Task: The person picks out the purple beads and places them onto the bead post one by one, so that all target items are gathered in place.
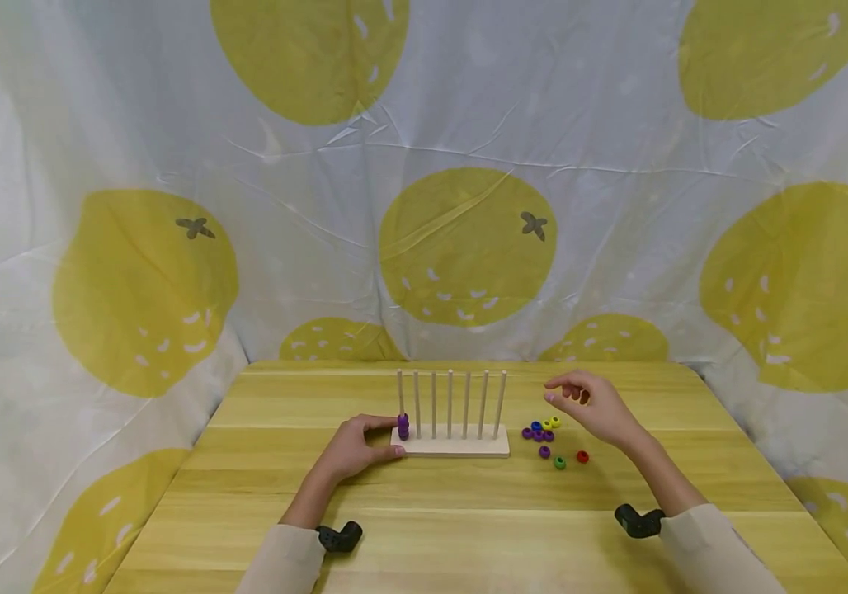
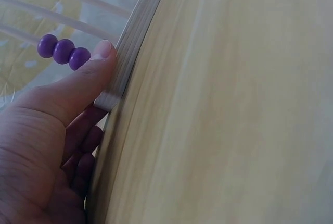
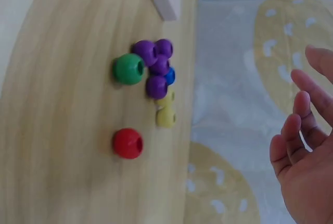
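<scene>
A wooden peg stand point(image 1: 449, 445) with several upright pegs rests on the table. My left hand point(image 1: 353, 450) grips the left end of its base, the thumb on the front edge, as the left wrist view also shows. Three purple beads point(image 2: 63, 51) are stacked on the leftmost peg. To the right of the stand, above the loose beads, my right hand point(image 1: 595, 410) is raised with loosely bent fingers and holds nothing. Below it lie several purple beads point(image 3: 157, 87), a blue bead point(image 1: 536, 426), two yellow beads point(image 3: 166, 116), a green bead point(image 3: 128, 69) and a red bead point(image 3: 128, 143).
A wood-grain table point(image 1: 468, 528) carries everything. Behind it and at its sides hangs a pale curtain point(image 1: 461, 140) with large yellow fruit prints. Each wrist wears a black device, one on the left point(image 1: 340, 538) and one on the right point(image 1: 639, 521).
</scene>
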